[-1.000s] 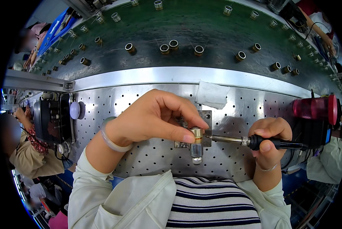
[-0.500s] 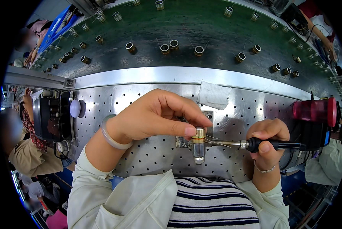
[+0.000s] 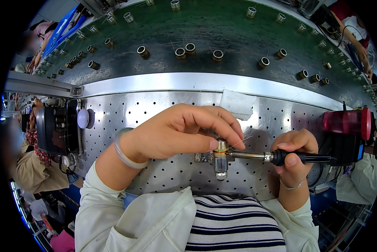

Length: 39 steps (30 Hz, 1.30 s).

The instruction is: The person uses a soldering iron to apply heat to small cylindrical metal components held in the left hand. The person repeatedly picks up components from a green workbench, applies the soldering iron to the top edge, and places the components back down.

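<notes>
A small metal-and-copper coil (image 3: 221,148) sits upright on a shiny metal post (image 3: 221,168) in front of me, with thin wire leads (image 3: 240,143) sticking out to its right. My left hand (image 3: 184,130) arches over it. Its thumb touches the coil's left side, while the bent index finger reaches past the coil beside the wires, with a gap between thumb and fingertip. My right hand (image 3: 297,153) is closed around the black handle of a soldering iron (image 3: 283,158). The iron's metal tip meets the coil's right side, by the base of the leads.
Beyond the metal rail (image 3: 205,82), several coils stand on a green belt (image 3: 163,25). A folded white cloth (image 3: 237,104) lies on the perforated metal table (image 3: 155,103). At right stands a black device with a red container (image 3: 344,124); at left, a black machine (image 3: 54,130). Other people sit at both sides.
My left index finger has moved right and down, away from the coil and over to the wires. The leads now point up to the right. The iron's tip has come against the coil.
</notes>
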### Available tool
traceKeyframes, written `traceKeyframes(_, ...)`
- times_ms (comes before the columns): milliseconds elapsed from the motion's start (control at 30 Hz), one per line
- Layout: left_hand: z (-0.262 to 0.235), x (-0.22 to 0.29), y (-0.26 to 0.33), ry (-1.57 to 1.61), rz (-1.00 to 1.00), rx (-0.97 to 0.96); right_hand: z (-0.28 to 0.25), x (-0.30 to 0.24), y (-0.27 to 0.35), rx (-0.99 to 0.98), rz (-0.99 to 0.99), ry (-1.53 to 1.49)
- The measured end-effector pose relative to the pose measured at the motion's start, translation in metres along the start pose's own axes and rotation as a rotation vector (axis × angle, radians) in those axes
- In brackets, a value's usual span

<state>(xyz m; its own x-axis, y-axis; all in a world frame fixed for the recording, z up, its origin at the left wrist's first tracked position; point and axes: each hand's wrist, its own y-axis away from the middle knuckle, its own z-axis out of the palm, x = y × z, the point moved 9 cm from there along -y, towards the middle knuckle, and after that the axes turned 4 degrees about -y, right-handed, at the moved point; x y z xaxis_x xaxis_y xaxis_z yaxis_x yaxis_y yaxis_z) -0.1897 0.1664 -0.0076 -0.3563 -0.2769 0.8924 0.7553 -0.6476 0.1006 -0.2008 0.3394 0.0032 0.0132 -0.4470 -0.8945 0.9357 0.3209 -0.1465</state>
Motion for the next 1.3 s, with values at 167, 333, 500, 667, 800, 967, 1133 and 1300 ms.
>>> traceKeyframes(167, -0.002, -0.002, 0.001, 0.040, 0.010, 0.066, -0.001, -0.002, 0.001, -0.005, -0.001, 0.001)
traceKeyframes(333, -0.011, 0.002, 0.000, -0.031, 0.060, 0.114, -0.003, -0.002, 0.001, -0.019, -0.007, -0.002)
traceKeyframes(500, -0.012, 0.002, -0.001, -0.045, 0.091, 0.128, -0.003, -0.004, 0.001, -0.047, -0.023, 0.002)
traceKeyframes(667, -0.009, 0.003, -0.002, -0.071, 0.147, 0.115, -0.005, -0.006, 0.003, -0.046, -0.021, 0.037)
traceKeyframes(800, -0.009, 0.003, -0.002, -0.083, 0.128, 0.119, -0.009, -0.007, 0.004, -0.052, -0.027, 0.034)
traceKeyframes(967, -0.008, 0.000, -0.005, -0.075, 0.128, 0.121, -0.012, -0.007, 0.004, -0.045, -0.022, 0.066)
traceKeyframes(1133, -0.005, -0.002, -0.007, -0.022, 0.035, 0.076, -0.015, -0.008, 0.005, -0.042, -0.012, 0.075)
traceKeyframes(1300, -0.004, -0.007, -0.009, 0.003, -0.072, 0.094, -0.015, -0.011, 0.005, -0.072, -0.025, 0.087)
